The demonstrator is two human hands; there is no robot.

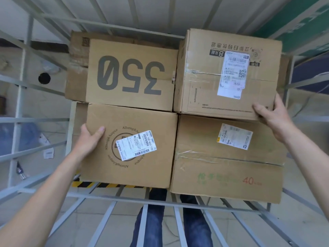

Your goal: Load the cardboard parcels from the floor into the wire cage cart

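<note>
Hands: both are on cardboard. The left hand clasps the left edge of the near-left parcel, thumb flat on its top face, fingers hidden down the side. The right hand grips the near right corner of the far-right parcel, thumb on top, fingers wrapped round the side.
Parcels: I count four tops inside the wire cage cart, packed two by two and touching. The 350 parcel sits far left and the near-right parcel beside my near-left one.
Height: the far-right parcel stands proud of the others and overlaps the far edge of the near-right parcel.
Lower layer: an older box shows beneath and behind the 350 parcel, so I judge the stack is at least two deep there.
Progress: well along by my read. This layer looks filled across, and both gripped parcels seem to be getting squared up, not carried.
Left to do: floor stock is out of frame, so I cannot tell how many remain.
Room: the cage sides rise above the load, so more could go on top.
</note>
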